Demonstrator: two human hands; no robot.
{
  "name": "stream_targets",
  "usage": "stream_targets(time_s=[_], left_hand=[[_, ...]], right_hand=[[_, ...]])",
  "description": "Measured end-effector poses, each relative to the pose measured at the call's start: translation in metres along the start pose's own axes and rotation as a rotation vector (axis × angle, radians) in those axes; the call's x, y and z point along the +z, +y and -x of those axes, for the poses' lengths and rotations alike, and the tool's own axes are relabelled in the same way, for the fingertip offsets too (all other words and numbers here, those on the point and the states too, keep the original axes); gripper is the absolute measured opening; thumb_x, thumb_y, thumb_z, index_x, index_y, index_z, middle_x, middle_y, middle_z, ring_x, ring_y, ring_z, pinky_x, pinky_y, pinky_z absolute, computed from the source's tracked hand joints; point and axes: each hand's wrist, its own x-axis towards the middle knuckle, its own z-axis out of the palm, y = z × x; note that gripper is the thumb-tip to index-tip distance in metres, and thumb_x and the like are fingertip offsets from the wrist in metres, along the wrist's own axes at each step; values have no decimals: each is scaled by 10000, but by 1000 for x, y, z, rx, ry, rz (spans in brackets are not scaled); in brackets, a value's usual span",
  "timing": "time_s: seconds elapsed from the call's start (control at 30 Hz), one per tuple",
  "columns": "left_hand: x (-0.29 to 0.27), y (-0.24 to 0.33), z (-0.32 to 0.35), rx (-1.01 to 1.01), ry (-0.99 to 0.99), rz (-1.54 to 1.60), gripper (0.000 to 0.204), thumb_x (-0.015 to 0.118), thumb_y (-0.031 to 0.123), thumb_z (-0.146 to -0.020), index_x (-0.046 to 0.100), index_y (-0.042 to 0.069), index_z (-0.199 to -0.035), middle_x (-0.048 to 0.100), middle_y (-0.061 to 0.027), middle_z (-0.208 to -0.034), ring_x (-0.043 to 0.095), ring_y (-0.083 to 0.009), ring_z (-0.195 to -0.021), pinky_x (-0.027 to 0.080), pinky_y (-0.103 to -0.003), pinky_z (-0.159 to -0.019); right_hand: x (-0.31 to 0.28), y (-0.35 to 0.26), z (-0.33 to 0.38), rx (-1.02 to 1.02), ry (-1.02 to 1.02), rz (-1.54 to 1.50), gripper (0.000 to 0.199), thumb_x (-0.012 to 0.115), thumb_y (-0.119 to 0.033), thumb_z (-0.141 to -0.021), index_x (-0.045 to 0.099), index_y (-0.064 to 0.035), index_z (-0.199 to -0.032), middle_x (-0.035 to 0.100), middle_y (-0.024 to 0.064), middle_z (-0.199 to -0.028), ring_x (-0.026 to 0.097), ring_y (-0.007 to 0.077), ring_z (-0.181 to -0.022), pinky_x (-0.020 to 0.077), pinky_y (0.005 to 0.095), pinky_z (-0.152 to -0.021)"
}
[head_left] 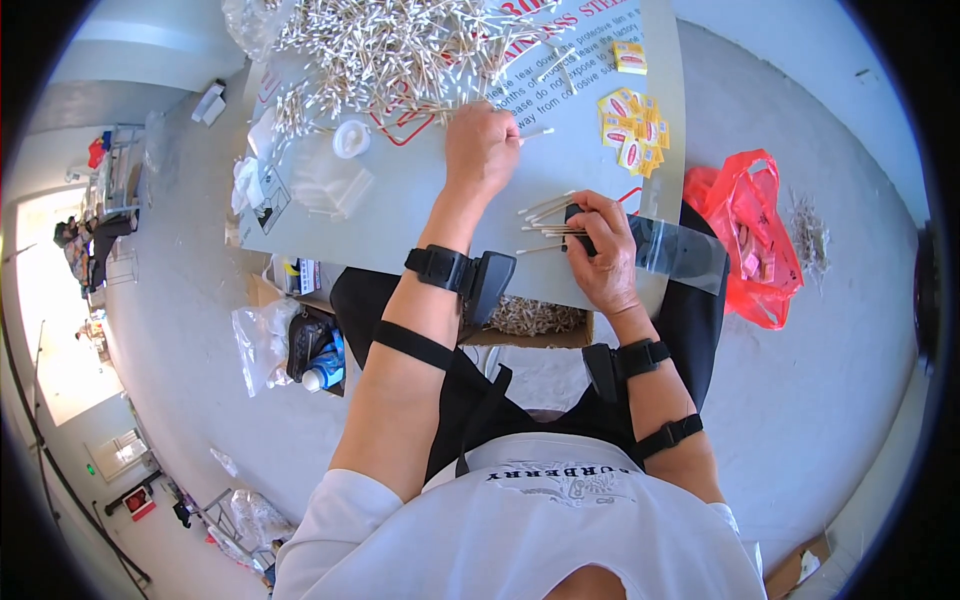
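Observation:
A big heap of cotton swabs spreads over the far part of the table. At the heap's near edge, my left hand is closed, fingers pinched on a cotton swab whose white tip points right. Closer to me and to the right, my right hand is closed round a small fan of cotton swabs, their tips pointing left. A dark flat piece lies under its fingers; I cannot make out what it is. Beside that hand, a clear plastic sleeve reaches past the table's edge.
Yellow labels and a small yellow box lie on the right. A white round tub and clear bags are on the left. Below stands a carton of swabs. A red plastic bag rests on the floor.

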Motion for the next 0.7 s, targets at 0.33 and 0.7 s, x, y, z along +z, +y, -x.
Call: stream_targets(time_s=[0.33, 0.7], left_hand=[[8, -6, -22, 224, 262, -215, 107, 715, 47, -727, 685, 125, -793, 580, -30, -827, 543, -269, -885, 441, -403, -773], [18, 36, 22, 87, 227, -194, 69, 711, 126, -760, 654, 95, -783, 578, -64, -866, 526, -288, -935, 425, -432, -781]], right_hand=[[-1, -2, -1, -4, -2, 0, 203, 630, 91, -669, 586, 12, -851, 606, 145, -1125, 588, 344, -1027, 498, 401, -892], [1, -3, 0, 17, 17, -35, 272, 640, 75, -678, 609, 8, -940, 606, 145, -1147, 593, 336, -1041, 495, 396, -908]])
